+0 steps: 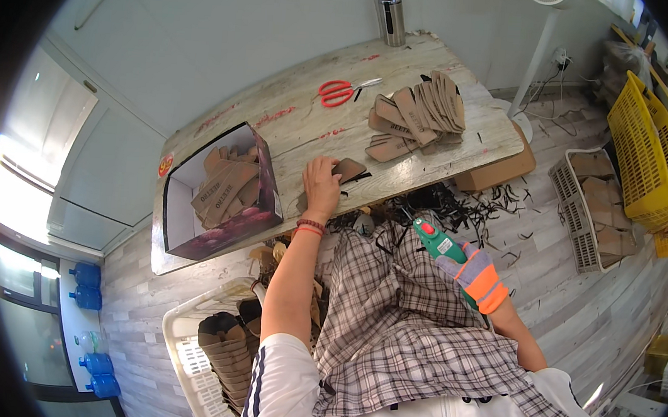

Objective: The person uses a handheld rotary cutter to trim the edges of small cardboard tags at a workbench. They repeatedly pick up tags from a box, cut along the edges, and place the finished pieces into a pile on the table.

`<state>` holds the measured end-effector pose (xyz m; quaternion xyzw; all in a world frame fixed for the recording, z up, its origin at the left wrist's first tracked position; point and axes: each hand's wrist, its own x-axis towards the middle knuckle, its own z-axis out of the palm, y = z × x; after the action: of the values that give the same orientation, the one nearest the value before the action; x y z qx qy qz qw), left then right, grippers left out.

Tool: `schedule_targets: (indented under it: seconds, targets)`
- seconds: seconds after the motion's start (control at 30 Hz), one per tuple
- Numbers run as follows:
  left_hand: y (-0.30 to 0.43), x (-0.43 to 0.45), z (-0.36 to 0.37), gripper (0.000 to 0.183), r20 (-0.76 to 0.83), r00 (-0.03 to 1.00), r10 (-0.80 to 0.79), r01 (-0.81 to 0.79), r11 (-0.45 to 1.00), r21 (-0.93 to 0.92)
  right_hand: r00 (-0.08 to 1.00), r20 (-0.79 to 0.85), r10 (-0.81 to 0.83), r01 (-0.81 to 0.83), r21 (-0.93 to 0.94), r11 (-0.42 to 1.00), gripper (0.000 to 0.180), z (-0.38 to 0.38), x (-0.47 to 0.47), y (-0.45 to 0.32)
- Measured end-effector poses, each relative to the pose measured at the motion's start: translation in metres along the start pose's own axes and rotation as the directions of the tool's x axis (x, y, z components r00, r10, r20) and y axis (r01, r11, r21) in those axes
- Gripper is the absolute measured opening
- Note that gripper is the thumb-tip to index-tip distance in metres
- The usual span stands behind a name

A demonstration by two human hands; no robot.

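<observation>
My bare left hand (320,187) presses on a flat brown insole-like piece (348,169) near the table's front edge. The palm hides the middle of the piece, and a thin black strip (359,178) lies by its edge. My right hand (477,279), in a purple and orange glove, grips a green corded hand tool (437,239) with a red button. Its thin metal tip points towards the table and hangs over my lap, apart from the piece. Further along the table is a fanned heap of similar brown pieces (416,115) bearing print.
Left on the wooden table (292,141) stands an open box (271,198) of brown pieces. Red-handled scissors (336,93) and a steel flask (390,18) lie beyond. Black trimmings (485,210) litter the floor. A white basket (185,337) is at my left, yellow crates (646,149) at far right.
</observation>
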<state>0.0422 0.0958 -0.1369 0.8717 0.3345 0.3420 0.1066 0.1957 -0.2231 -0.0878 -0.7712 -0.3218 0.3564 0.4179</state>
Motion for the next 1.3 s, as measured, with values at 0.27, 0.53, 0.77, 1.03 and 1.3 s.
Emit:
schedule_targets:
  seconds: [0.27,0.53,0.77,1.03,1.3]
  targets:
    - [0.007,0.009,-0.032,0.027,0.125,0.983,-0.136,0.171,0.922,-0.347,0.991,0.100,0.090,-0.113,0.246,0.963,0.041,0.009,0.008,0.021]
    - [0.082,-0.022,-0.077,0.005,0.246,0.863,-0.442,0.258,-0.034,-0.966,1.000,0.000,-0.020,0.020,0.085,0.996,0.051,0.007,-0.002,-0.030]
    - [0.152,-0.047,-0.061,0.004,0.328,0.728,-0.602,0.174,-0.302,-0.938,0.996,-0.025,-0.086,0.089,0.166,0.982,0.043,0.009,-0.017,-0.055]
    - [0.173,-0.049,-0.053,0.008,0.344,0.690,-0.637,0.161,-0.328,-0.931,0.979,-0.098,-0.176,0.194,0.226,0.955,0.042,0.008,-0.026,-0.054]
    - [0.182,-0.058,-0.050,0.007,0.443,0.663,-0.604,0.250,-0.378,-0.891,0.988,-0.102,-0.113,0.135,0.244,0.960,0.040,0.007,-0.029,-0.059]
